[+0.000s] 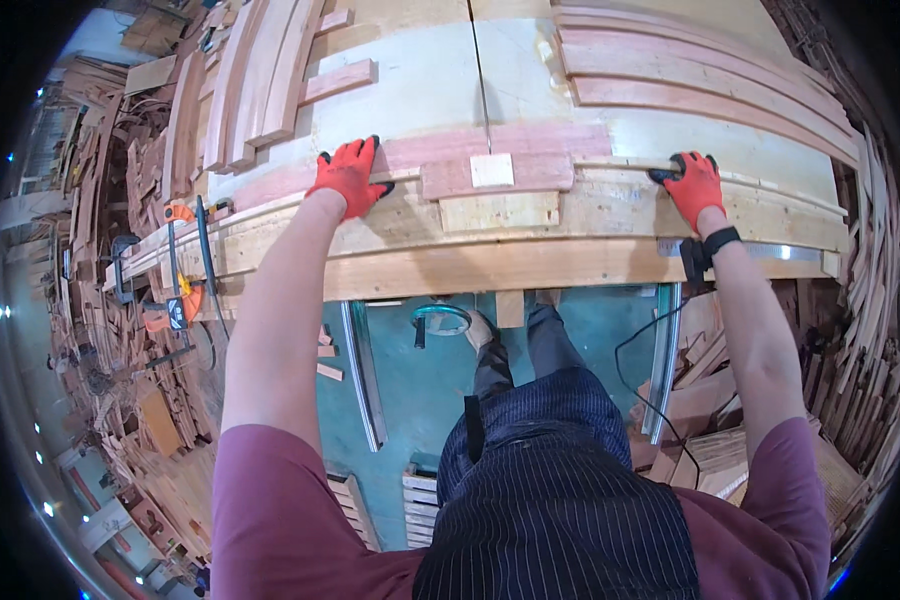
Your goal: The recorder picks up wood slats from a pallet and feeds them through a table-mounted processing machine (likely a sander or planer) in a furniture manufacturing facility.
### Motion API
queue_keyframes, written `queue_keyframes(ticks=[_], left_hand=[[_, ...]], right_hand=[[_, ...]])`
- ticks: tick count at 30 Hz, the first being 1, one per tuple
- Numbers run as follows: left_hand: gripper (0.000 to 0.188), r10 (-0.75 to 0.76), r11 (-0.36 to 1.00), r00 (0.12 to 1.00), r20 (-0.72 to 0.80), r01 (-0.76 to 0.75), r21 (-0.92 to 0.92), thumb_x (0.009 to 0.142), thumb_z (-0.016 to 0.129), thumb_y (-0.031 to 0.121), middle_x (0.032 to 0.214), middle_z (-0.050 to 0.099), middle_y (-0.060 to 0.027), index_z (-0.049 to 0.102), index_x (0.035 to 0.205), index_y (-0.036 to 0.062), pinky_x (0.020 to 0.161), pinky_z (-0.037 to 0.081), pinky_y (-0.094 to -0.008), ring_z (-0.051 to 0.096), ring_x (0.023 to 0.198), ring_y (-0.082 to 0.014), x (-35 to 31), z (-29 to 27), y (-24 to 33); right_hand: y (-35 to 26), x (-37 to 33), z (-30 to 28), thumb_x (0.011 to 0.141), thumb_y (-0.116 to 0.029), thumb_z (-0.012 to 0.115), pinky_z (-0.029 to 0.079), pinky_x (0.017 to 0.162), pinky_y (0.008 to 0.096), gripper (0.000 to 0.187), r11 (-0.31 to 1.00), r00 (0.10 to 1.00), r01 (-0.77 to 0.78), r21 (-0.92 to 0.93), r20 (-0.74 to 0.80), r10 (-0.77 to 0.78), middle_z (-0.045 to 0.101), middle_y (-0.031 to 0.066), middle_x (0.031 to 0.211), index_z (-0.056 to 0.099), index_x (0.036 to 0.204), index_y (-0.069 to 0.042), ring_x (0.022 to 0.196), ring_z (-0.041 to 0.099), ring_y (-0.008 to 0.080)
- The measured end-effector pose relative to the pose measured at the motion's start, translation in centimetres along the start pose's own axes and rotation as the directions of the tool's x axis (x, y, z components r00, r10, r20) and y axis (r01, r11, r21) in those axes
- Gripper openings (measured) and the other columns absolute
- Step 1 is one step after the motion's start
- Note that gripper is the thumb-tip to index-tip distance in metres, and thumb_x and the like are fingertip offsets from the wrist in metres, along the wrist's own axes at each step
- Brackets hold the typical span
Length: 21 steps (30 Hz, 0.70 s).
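My left hand [350, 178], in a red glove with black fingertips, is open and lies with spread fingers on a long wooden rail [390, 222] and the reddish board [410, 152] behind it. Further right, my right hand [694, 188] in a matching glove rests on the rail's back edge, fingers apart. Between my hands, a reddish wooden block [450, 181] is fixed to the rail, with a small pale square piece [491, 170] on top. A thin dark slot [480, 85] runs away from the block along the pale tabletop [410, 70].
Long wooden strips [270, 80] lie at the far left, more strips [690, 70] at the far right. Orange-and-black clamps [182, 290] grip the rail's left end. Below are a handwheel [442, 320], metal rails [362, 370] and a dark cable [630, 375]. Timber piles [100, 300] stand around.
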<state>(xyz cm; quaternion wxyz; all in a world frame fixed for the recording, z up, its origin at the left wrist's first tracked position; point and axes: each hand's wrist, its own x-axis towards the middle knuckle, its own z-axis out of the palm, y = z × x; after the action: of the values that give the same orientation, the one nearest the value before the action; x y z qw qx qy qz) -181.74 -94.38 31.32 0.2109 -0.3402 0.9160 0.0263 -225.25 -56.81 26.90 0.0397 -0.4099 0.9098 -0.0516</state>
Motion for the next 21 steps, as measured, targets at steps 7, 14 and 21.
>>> queue_keyframes(ticks=[7,14,21], left_hand=[[0.094,0.108,0.994,0.982,-0.153,-0.101,0.051,0.086,0.077,0.045,0.154,0.045,-0.0165,0.032,0.159,0.0041,0.118,0.03,-0.0623,0.042,0.143,-0.0336,-0.3,0.5,-0.6],[0.093,0.16,0.985,0.983,-0.086,-0.165,-0.046,0.086,0.077,0.045,0.152,0.046,-0.0176,0.035,0.158,0.0023,0.12,0.026,-0.0606,0.041,0.143,-0.0352,0.0,-1.5,-1.2],[0.084,0.123,0.948,0.99,-0.067,-0.137,-0.286,0.087,0.075,0.042,0.151,0.048,-0.0202,0.042,0.154,0.0022,0.124,0.022,-0.0556,0.041,0.144,-0.0363,1.3,-2.5,-7.3]], right_hand=[[0.0,0.2,0.4,0.079,-0.033,0.081,0.026,0.125,0.047,0.049,1.0,1.0,0.001,0.025,-0.019,-0.001,0.064,0.0144,0.125,0.068,0.119,-0.008,0.128,0.055,0.0323],[-0.1,0.9,0.1,0.076,-0.03,0.084,0.027,0.125,0.0484,0.05,0.997,1.0,0.021,0.068,0.02,-0.023,0.064,0.0144,0.122,0.067,0.117,-0.006,0.127,0.054,0.0335],[-1.9,3.3,-2.8,0.079,-0.029,0.084,0.036,0.119,0.0477,0.054,0.98,0.977,-0.012,0.2,0.212,-0.031,0.064,0.0154,0.127,0.067,0.124,-0.005,0.127,0.055,0.0347]])
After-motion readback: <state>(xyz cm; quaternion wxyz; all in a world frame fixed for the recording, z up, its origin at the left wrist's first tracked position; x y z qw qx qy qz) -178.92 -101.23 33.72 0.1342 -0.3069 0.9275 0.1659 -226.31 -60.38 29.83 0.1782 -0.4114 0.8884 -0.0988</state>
